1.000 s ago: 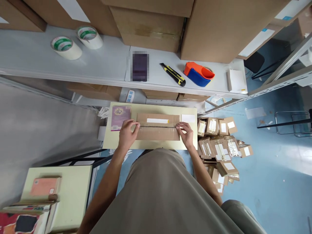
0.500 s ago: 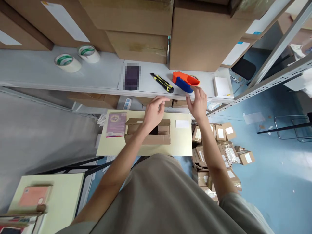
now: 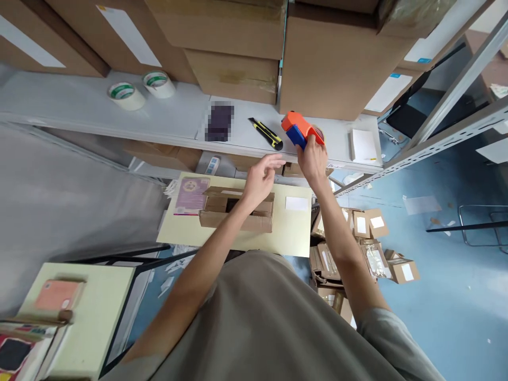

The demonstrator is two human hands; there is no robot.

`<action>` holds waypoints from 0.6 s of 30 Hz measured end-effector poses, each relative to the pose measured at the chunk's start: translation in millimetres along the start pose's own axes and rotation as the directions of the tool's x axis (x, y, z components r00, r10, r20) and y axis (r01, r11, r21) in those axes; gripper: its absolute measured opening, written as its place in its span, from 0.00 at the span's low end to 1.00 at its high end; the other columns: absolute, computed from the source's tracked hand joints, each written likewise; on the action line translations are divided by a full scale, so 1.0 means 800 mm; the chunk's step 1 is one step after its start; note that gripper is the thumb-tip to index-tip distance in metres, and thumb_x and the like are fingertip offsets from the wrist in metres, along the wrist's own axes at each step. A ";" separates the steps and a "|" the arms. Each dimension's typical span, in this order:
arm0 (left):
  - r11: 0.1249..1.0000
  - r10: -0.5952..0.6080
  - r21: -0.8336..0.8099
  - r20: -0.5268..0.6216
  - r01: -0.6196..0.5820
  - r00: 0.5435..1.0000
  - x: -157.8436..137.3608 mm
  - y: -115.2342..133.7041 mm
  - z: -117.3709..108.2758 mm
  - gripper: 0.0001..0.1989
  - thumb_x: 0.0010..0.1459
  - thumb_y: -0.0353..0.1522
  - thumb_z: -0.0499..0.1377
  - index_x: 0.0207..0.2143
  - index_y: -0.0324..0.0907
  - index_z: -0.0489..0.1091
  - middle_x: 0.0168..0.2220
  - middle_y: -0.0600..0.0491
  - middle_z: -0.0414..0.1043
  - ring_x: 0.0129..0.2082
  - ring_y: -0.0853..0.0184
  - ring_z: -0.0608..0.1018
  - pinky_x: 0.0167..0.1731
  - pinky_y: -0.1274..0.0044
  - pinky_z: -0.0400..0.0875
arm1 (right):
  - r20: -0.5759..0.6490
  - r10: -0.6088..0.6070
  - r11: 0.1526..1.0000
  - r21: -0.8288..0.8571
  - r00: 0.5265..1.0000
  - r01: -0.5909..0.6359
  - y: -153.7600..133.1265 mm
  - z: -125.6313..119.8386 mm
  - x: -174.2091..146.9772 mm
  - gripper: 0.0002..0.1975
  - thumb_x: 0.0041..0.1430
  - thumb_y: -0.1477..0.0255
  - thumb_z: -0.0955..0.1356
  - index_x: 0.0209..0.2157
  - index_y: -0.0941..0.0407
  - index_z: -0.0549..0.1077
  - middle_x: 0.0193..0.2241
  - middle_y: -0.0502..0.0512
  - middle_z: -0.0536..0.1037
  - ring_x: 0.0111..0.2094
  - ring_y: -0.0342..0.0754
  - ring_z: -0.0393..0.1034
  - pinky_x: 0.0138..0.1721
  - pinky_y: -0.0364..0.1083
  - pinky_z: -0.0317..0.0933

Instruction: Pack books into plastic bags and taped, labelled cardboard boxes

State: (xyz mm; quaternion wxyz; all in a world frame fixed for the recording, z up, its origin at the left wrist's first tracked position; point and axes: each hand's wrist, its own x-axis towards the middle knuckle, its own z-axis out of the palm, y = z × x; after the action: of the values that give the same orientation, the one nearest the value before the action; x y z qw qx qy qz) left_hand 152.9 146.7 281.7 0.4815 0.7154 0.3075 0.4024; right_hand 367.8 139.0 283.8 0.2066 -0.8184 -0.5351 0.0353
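My right hand is closed around an orange and blue tape dispenser at the shelf's front edge, with part of its tape roll showing behind my fingers. My left hand hangs in the air with loosely bent fingers and nothing in it. Beneath that wrist, an open cardboard box lies on the pale yellow table, its flaps standing up. To the left of the dispenser a yellow and black utility knife rests on the shelf.
Large cartons line the back of the grey shelf. Two tape rolls and a white paper pad are on it. A purple booklet and a white label lie on the table. Small boxes are piled on the floor.
My right hand has closed on the tape dispenser and tilted it. My left hand has shifted slightly right, still holding nothing. The view has moved a little.
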 end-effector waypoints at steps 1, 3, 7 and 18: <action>1.000 -0.011 -0.020 -0.008 0.011 1.000 -0.010 -0.001 -0.002 0.15 0.76 0.34 0.57 0.60 0.43 0.77 0.55 0.45 0.87 0.54 0.61 0.88 0.61 0.65 0.81 | -0.004 0.020 0.994 0.104 1.000 -0.019 -0.001 -0.001 -0.017 0.21 0.82 0.62 0.63 0.66 0.59 0.67 0.54 0.72 0.83 0.56 0.67 0.81 0.62 0.66 0.72; 0.998 -0.042 -0.045 -0.029 0.041 0.999 -0.035 0.001 -0.007 0.14 0.75 0.35 0.60 0.58 0.43 0.77 0.56 0.44 0.86 0.54 0.61 0.88 0.61 0.65 0.82 | 0.005 0.017 0.915 0.404 1.000 -0.018 -0.004 0.002 -0.059 0.26 0.81 0.51 0.65 0.66 0.54 0.66 0.55 0.68 0.84 0.56 0.65 0.81 0.58 0.64 0.75; 0.995 -0.083 -0.059 -0.081 0.079 0.993 -0.095 0.008 -0.016 0.13 0.74 0.42 0.66 0.53 0.44 0.77 0.51 0.45 0.86 0.52 0.60 0.88 0.57 0.67 0.84 | 0.099 -0.019 0.461 0.884 0.995 -0.079 -0.027 0.020 -0.149 0.36 0.66 0.36 0.74 0.57 0.49 0.69 0.51 0.61 0.85 0.52 0.59 0.82 0.57 0.59 0.77; 0.987 -0.160 -0.015 -0.046 0.160 0.986 -0.170 0.016 -0.073 0.16 0.75 0.48 0.66 0.45 0.45 0.81 0.45 0.48 0.83 0.46 0.62 0.85 0.48 0.71 0.83 | 0.262 -0.064 0.456 0.866 0.963 -0.206 -0.102 0.027 -0.237 0.30 0.69 0.40 0.74 0.55 0.49 0.69 0.51 0.58 0.81 0.50 0.55 0.77 0.56 0.56 0.75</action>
State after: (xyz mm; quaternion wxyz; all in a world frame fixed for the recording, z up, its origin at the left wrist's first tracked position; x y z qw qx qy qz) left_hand 36.5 55.3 267.7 0.5088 0.6759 0.3731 0.3810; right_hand 210.9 4.3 263.5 0.5289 -0.6008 -0.4252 0.4225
